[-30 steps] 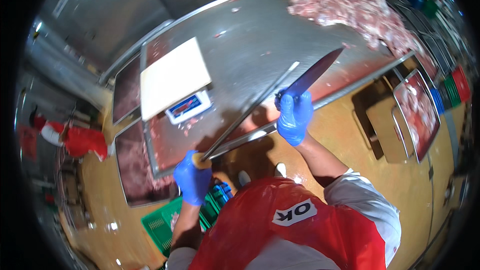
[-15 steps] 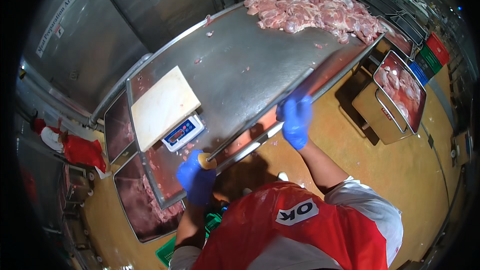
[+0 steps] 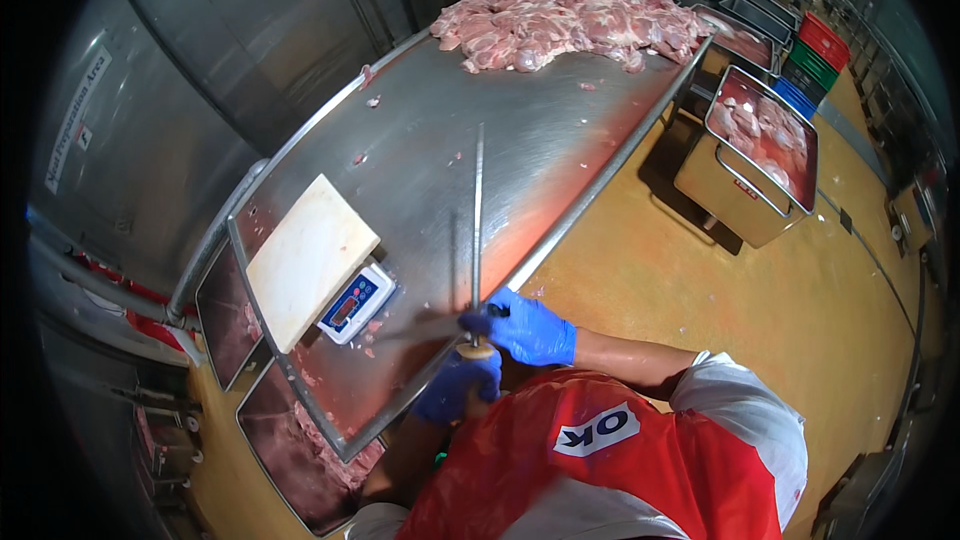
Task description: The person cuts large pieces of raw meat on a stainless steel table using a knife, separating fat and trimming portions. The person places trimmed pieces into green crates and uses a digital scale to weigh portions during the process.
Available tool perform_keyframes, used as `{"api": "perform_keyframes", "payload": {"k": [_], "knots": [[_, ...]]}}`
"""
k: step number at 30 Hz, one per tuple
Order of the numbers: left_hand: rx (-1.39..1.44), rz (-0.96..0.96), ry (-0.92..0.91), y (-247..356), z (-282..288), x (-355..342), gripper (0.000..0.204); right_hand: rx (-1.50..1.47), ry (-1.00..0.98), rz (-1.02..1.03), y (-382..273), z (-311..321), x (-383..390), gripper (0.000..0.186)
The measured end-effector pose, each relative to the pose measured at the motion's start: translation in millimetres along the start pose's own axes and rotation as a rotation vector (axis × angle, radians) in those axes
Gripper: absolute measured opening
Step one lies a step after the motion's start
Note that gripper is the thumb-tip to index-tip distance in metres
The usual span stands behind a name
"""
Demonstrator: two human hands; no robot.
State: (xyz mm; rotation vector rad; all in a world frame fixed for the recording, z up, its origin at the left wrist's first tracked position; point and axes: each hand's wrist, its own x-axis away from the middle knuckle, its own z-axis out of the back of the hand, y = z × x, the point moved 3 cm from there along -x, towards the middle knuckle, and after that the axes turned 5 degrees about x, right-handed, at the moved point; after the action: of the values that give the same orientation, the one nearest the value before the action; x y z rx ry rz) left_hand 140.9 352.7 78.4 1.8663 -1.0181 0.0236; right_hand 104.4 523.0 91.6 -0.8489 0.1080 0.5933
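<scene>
Two gloved hands meet at the near edge of the steel worktop (image 3: 560,150), seen from the head camera. Left hand (image 3: 457,387): closed grip around the handle of a sharpening steel (image 3: 477,220), whose rod points away over the worktop. Right hand (image 3: 527,327): closed grip on a knife (image 3: 425,328), its blade blurred and lying low toward the left, crossing the rod near its guard.

Risks, as judged from this position. The blade works just beside the left fingers, so a stroke that overruns the guard could cut the glove and the hand beneath. Wet gloves and a greasy handle could let either tool twist or slip from its grip. The rod tip is unsupported, so a wobble could throw the edge off its angle. Both tools are held at the worktop edge above the apron (image 3: 610,460), so a dropped knife would fall toward the body or floor.

Packages, labels and signs. White board (image 3: 305,260) resting over a small scale (image 3: 355,302) with a blue display panel, left of the hands. Pile of raw meat (image 3: 570,15) at the far end. Steel cart (image 3: 760,155) of meat to the right; red crate (image 3: 825,40) and blue crate (image 3: 797,97) beyond it. Narrow white sign (image 3: 75,120) on the steel wall, far left. White rectangular patch on the red apron chest.
</scene>
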Motion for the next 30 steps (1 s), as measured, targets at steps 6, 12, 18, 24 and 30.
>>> {"api": "perform_keyframes", "payload": {"k": [6,12,18,24,30], "knots": [[-0.142,0.105,0.069,17.9,-17.6,11.0,0.017,0.005,0.7,-0.453,201.7,45.8,49.4,0.03],[-0.232,0.013,-0.018,-8.2,0.7,-14.9,0.018,0.405,0.254,-0.183,108.5,21.5,16.2,0.04],[-2.314,-0.964,0.224,34.7,9.3,-2.3,0.019,0.149,1.168,-0.483,211.0,136.1,64.6,0.036],[-1.739,-0.587,1.027,51.0,34.6,6.6,0.015,0.247,0.798,-0.148,114.0,27.4,79.4,0.01],[-1.6,-0.814,0.956,99.5,-11.2,13.2,0.015,0.395,0.738,0.177,58.8,78.1,18.1,0.013]]}}
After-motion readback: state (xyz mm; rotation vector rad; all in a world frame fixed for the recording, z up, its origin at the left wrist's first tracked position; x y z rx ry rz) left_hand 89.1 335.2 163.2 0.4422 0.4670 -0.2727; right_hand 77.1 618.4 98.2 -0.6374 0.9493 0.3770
